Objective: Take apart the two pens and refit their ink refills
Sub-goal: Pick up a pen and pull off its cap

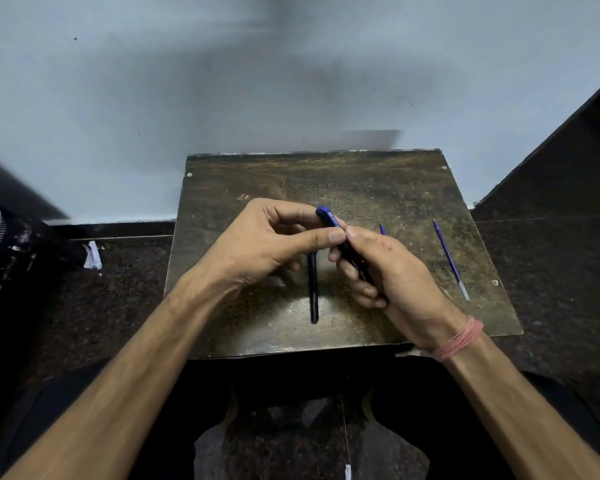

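Resting against a grey wall, the worn table (413,188) backs both hands (257,244) (392,271) gripping a blue pen (329,220).

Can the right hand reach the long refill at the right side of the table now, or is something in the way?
Probably yes, but not at once. The refill lies bare on the table, just right of the right hand, with nothing between them. That hand, though, is gripping the blue pen and would first have to let go.

Head-worn view, steeply downward, close
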